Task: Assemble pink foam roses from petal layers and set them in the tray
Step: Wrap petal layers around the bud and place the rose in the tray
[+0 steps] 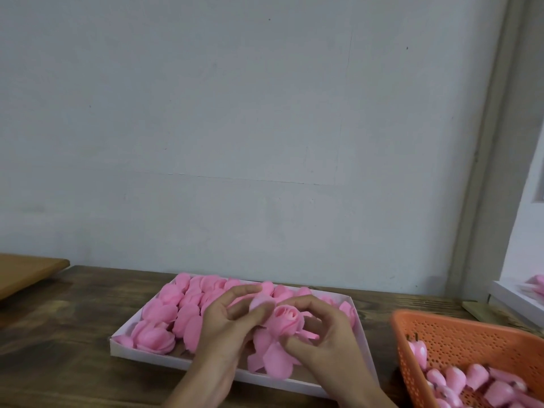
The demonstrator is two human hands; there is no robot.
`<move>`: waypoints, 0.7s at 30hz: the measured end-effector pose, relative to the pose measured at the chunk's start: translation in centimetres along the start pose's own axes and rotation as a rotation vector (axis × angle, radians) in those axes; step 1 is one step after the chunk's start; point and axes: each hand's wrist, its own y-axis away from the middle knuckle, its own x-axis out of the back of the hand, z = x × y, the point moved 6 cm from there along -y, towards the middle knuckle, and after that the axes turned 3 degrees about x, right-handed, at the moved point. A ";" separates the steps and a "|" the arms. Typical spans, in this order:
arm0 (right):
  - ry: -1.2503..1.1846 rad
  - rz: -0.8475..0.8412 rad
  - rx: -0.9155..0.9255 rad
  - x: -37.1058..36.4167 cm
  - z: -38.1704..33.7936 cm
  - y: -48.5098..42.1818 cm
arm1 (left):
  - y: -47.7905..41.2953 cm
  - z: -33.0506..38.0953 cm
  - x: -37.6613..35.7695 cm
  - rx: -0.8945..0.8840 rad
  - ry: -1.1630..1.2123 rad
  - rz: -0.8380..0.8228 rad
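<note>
I hold one half-made rose [287,318] in the lower middle of the frame, above the near right part of the white tray [141,353]. My left hand [232,322] has its fingers curled, and it pinches an outer petal on the left side of the rose. My right hand [326,337] is curled round the right side, and its thumb presses on the loose petal layer [273,359] that spreads open below the bud.

I judge this foam to be very light and soft. It has almost no weight, so there is no need for force. It bends easily, and I think a hard pinch would leave a crease or tear a thin petal edge. It looks matte, so probably it does not slip in the fingers.

The best place to hold, in my opinion, is low at the base under the bud, where the layers meet. The petal tips should only be touched lightly when I fold them up.

The finished roses [164,334] fill the left and far part of the tray. In the lower right corner an orange basket [459,340] holds more buds [474,375]. Everything stands on a dark wooden table [73,334].
</note>
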 end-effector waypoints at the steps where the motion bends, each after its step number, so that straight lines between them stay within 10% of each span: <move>1: 0.012 -0.007 0.003 -0.2 -0.2 0.1 | 0.1 0.1 -0.1 -0.020 -0.023 0.003; 21: -0.045 0.011 0.002 0.1 -0.3 0.1 | 2.2 2.4 -1.6 -0.186 -0.161 -0.050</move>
